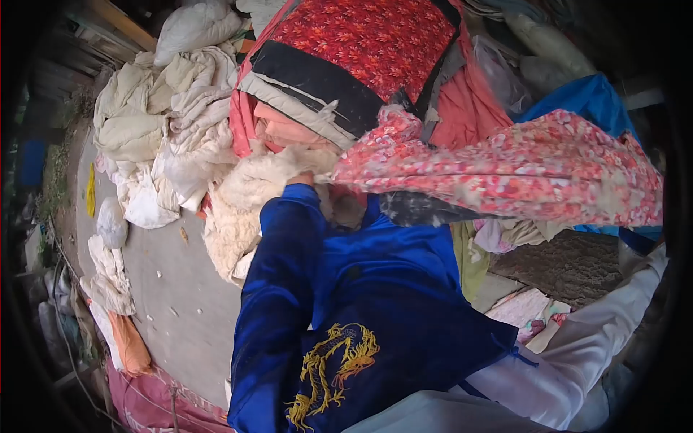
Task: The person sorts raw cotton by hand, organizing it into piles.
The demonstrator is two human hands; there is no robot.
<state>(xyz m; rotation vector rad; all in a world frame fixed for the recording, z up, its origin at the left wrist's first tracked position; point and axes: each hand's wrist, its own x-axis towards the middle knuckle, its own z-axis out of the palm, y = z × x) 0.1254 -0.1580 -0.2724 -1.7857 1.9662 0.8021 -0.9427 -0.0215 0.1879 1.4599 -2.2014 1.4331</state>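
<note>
At the end of the blue sleeve, my left hand [302, 178] shows only as a small patch of skin. It touches cream fluffy wadding [278, 173] beside the left end of a pink floral cloth [505, 169]; its fingers are hidden. The cloth stretches across to the right, with bits of fluff on it and a dark piece [426, 209] under its left part. My right hand does not show. Behind the cloth, a red patterned quilt [361, 47] with a black border lies on pink and cream layers.
Cream padded cloths [166, 123] are heaped at the left beside the grey floor [177, 289]. A blue sheet [585, 105] and clear plastic [498, 76] lie at the upper right. An orange cloth [130, 343] is at the lower left.
</note>
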